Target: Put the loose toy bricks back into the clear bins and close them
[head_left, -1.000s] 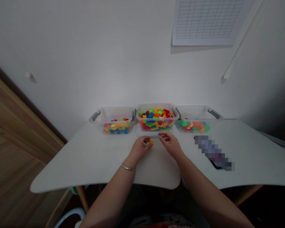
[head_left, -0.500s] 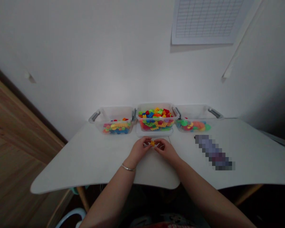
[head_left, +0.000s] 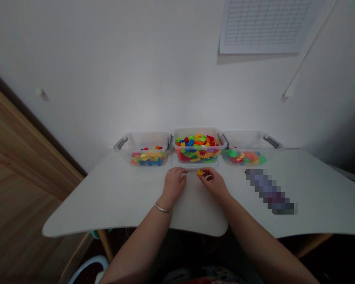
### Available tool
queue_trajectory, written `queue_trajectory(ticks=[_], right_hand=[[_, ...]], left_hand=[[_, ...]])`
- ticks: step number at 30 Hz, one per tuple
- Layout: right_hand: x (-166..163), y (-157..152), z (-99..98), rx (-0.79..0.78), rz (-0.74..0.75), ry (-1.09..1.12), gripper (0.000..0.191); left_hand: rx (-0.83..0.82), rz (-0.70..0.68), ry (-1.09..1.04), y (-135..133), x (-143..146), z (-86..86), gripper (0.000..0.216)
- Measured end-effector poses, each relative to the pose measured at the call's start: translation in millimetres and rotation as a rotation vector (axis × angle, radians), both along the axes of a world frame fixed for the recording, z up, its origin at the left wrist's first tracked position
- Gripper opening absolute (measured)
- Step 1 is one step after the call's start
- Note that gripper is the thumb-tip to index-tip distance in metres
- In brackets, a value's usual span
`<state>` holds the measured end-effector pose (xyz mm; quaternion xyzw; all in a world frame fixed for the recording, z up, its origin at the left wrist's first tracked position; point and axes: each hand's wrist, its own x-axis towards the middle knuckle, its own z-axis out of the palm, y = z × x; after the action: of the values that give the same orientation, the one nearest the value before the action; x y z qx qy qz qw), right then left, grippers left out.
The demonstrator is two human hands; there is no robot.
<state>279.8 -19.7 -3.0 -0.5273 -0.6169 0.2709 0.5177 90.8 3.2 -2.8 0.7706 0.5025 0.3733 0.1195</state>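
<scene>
Between the thumb and fingers of my right hand (head_left: 213, 182) is a small yellow toy building block (head_left: 199, 172), held just above the white table. My left hand (head_left: 174, 182), with a silver bangle at the wrist, is apart from it on the left; its thumb and fingers are spread and nothing is between them. Directly beyond both hands stands a clear plastic box (head_left: 198, 154) heaped with red, yellow, green, blue and orange blocks. It rests on a pale flat lid (head_left: 194, 169).
A second clear box (head_left: 148, 138) with fewer pieces stands at the left, a third (head_left: 245, 139) with rounder pieces at the right. A blurred-out oblong object (head_left: 269, 192) lies on the white table (head_left: 106, 201). Behind rises a wall with a gridded sheet (head_left: 263, 27).
My left hand has let go of the yellow block and drawn away to the left. The block stays in my right hand, and the view has shifted slightly.
</scene>
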Motion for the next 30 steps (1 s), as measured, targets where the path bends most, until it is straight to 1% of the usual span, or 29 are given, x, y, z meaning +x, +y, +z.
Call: queue_trajectory(ticks=[2,5,8,10,13,17,22,24,27,30], right_hand=[[5,3,12.0,0.113,-0.101,-0.020,0.030],[14,13,36.4,0.302,-0.280,-0.077,0.028],[21,30,62.4,0.444,-0.396,-0.175,0.023],[24,44,76.5,0.469,-0.426,-0.244,0.022],[28,65,88.9,0.410,-0.431,-0.343,0.021],[31,83,90.4,0.299,-0.434,-0.447,0.021],[30,89,84.4,0.231,-0.443,-0.569,0.024],[31,89,83.8,0.255,-0.422,-0.559,0.027],[34,81,81.0,0.368,-0.382,-0.451,0.029],[36,62,67.0,0.477,-0.452,-0.287,0.029]], left_hand=[[0.032,0.079,0.048,0,-2,0.3,0.026],[0.015,0.177,0.111,1,-3,-2.8,0.032],[-0.030,0.200,0.179,0,-3,-5.9,0.037],[-0.065,0.176,0.223,-1,-3,-6.1,0.039],[-0.112,0.146,0.259,-3,-2,-5.4,0.042],[-0.118,0.112,0.220,-4,-2,-7.5,0.043],[-0.107,0.094,0.131,-1,-2,-13.2,0.044],[-0.108,0.095,0.125,0,-2,-14.9,0.046],[-0.099,0.088,0.121,1,-2,-16.5,0.048],[-0.089,0.082,0.123,2,-2,-16.8,0.046]])
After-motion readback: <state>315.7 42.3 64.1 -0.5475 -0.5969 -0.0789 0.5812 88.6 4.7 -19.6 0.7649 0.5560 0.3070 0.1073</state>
